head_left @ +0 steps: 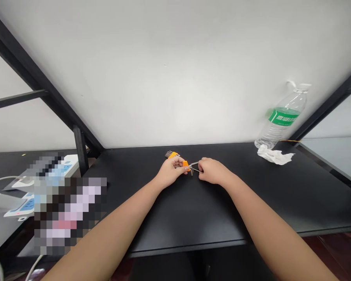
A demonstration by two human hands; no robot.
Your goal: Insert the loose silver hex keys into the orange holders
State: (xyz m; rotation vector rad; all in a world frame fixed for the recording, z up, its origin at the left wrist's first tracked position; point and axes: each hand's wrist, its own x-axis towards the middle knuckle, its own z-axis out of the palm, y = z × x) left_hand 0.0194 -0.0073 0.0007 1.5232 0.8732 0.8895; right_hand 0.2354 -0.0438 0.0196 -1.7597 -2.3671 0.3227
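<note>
My left hand is closed around an orange hex key holder, low over the middle of the black table. Orange also shows beyond my fingers, where several short metal key ends stick out; my hand hides the part between. Thin metal hex keys project from the holder's right side. My right hand is closed with fingers curled on the outer end of a hex key. Those fingertips are partly hidden, so how many keys they touch cannot be made out.
The black table meets a white wall behind. A clear bottle with a green label stands at the back right, with crumpled tissue before it. Black metal frame bars rise at both sides. Power strips and cables lie left.
</note>
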